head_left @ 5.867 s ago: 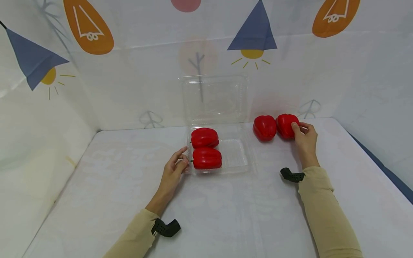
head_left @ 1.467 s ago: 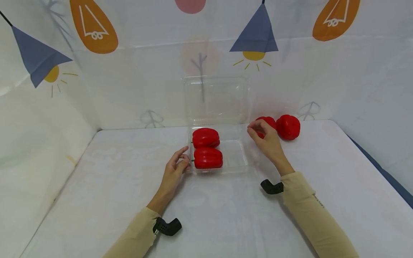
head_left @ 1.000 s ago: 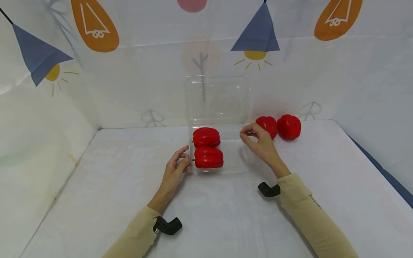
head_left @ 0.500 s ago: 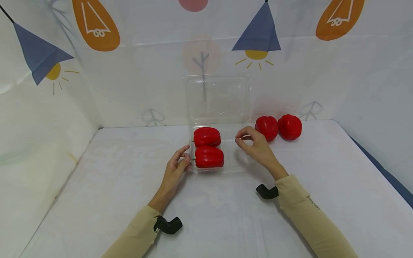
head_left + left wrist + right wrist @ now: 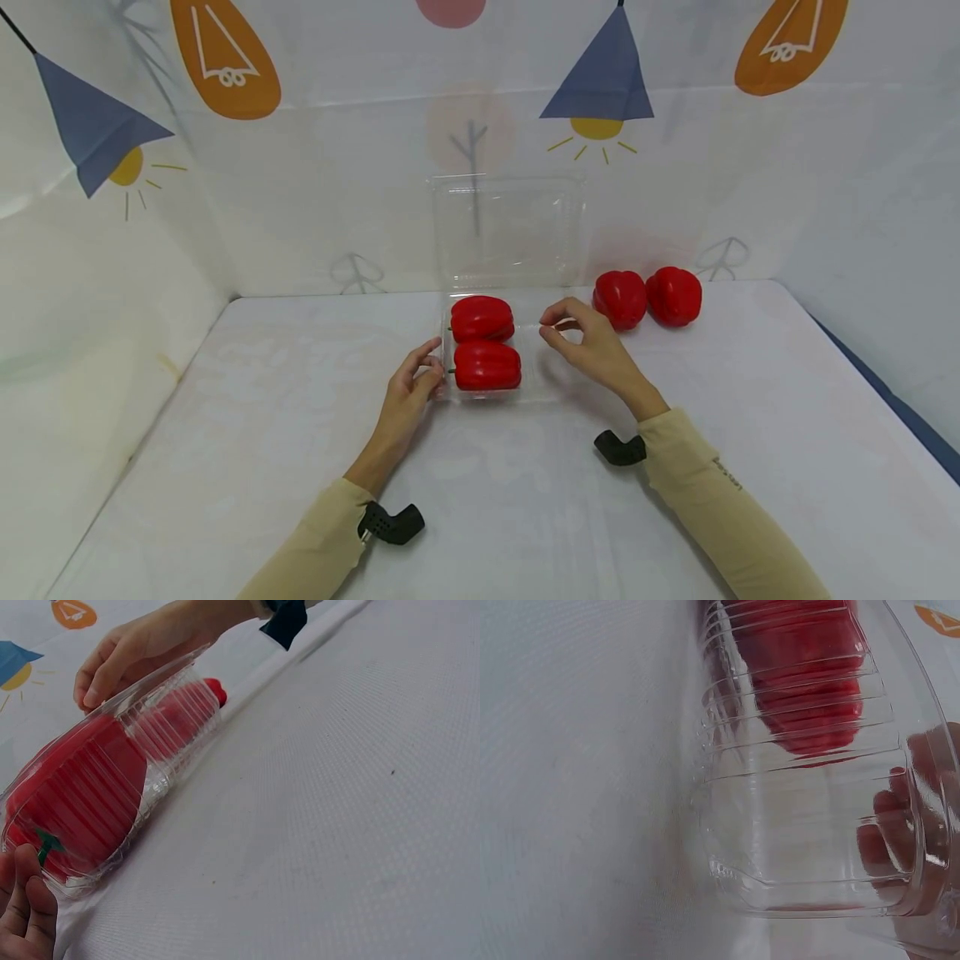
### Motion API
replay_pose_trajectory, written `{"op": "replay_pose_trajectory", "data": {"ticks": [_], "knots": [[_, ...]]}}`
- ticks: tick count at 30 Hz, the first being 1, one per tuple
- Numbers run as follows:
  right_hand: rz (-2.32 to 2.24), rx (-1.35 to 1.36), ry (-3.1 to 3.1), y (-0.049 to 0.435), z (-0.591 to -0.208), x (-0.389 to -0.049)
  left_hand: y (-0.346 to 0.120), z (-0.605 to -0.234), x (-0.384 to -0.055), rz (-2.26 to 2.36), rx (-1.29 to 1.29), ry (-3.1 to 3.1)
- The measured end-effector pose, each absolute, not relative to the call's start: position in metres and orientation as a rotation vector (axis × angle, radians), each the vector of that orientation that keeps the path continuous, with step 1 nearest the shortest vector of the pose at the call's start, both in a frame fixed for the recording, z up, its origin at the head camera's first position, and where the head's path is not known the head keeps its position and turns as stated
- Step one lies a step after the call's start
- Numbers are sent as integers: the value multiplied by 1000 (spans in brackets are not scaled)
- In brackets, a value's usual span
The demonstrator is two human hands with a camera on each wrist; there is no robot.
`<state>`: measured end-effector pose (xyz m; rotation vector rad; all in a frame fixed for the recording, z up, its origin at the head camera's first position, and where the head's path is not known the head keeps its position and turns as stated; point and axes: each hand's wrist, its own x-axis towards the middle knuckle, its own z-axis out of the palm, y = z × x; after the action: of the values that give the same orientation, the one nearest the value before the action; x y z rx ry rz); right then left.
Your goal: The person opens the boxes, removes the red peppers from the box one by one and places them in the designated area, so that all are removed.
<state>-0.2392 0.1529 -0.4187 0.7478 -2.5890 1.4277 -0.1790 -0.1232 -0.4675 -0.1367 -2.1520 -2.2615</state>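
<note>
In the head view, a clear plastic clamshell box (image 5: pixel 549 390) stands with its lid raised. Two red bell peppers lie on their sides in its left half: a rear pepper (image 5: pixel 482 318) and a front pepper (image 5: pixel 487 366). My left hand (image 5: pixel 405 396) touches the box's left edge with its fingertips; in the left wrist view these sit near a green stem (image 5: pixel 46 844). Over the right half of the box, my right hand (image 5: pixel 592 342) has bent fingers with a gap between thumb and index, holding nothing. Through the plastic, the right wrist view shows its fingers (image 5: pixel 892 817).
Two more red peppers, a nearer one (image 5: pixel 620 298) and an outer one (image 5: pixel 674 296), stand side by side to the right of the box. The raised lid (image 5: pixel 510 229) is close to the printed back cloth (image 5: pixel 360 167). White cloth covers the table (image 5: pixel 480 500).
The right hand has let go of the outer right pepper and come left, past the nearer one, to the box. The left hand stays at the box's left edge.
</note>
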Motion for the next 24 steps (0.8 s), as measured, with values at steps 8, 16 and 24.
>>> {"op": "replay_pose_trajectory", "data": {"ticks": [8, 16, 24], "knots": [[1310, 886, -2644, 148, -417, -235, -123, -468, -179, -2266, -133, -2145], [1244, 995, -2670, 142, -417, -231, -122, -468, -179, -2269, -133, -2137], [1194, 1046, -2746, 133, -415, -223, -122, -468, -180, -2268, -143, -2127]]}}
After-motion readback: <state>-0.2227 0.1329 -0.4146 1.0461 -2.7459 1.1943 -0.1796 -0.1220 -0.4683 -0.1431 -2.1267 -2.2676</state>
